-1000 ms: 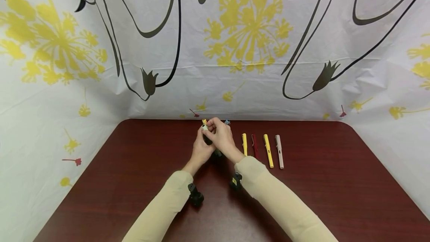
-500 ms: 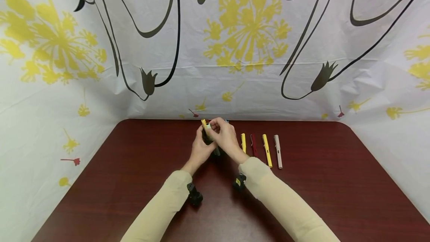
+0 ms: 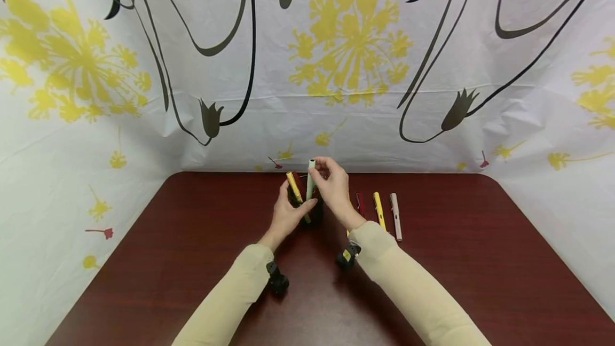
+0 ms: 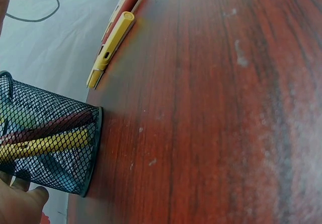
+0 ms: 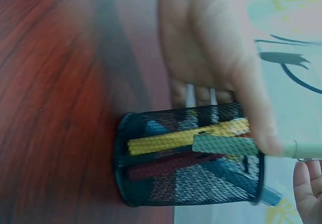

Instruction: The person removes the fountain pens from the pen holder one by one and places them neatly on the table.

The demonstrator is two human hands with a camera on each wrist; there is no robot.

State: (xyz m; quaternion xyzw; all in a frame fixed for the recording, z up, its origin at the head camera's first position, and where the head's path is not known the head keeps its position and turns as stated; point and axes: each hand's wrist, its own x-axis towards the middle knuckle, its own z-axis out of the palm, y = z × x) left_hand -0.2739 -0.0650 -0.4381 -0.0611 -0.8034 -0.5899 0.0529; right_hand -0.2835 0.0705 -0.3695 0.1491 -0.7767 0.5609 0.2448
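Note:
A black mesh pen holder (image 3: pixel 315 213) stands on the table, gripped by my left hand (image 3: pixel 285 215) with the thumb across its near side by the rim. My right hand (image 3: pixel 335 185) pinches a light green pen (image 3: pixel 310 179) near its upper end. The right wrist view shows this green pen (image 5: pixel 226 145) running upright through the opening, its lower end inside the holder, well above the base. Also in the holder are a yellow pen (image 5: pixel 163 140), a dark red pen (image 5: pixel 161 166) and a blue pen (image 5: pixel 269 196), whose end pokes out over the rim.
Right of the holder, a dark red pen (image 3: pixel 360 203), a yellow pen (image 3: pixel 379 210) and a pale pinkish-grey pen (image 3: pixel 396 217) lie in a row. Another yellow pen is mostly hidden behind my right arm. Patterned cloth (image 3: pixel 355 132) hangs along the table's back edge.
My right hand has moved right and slightly up with the green pen, which now stands higher and apart from the yellow pen. My left hand stays on the holder.

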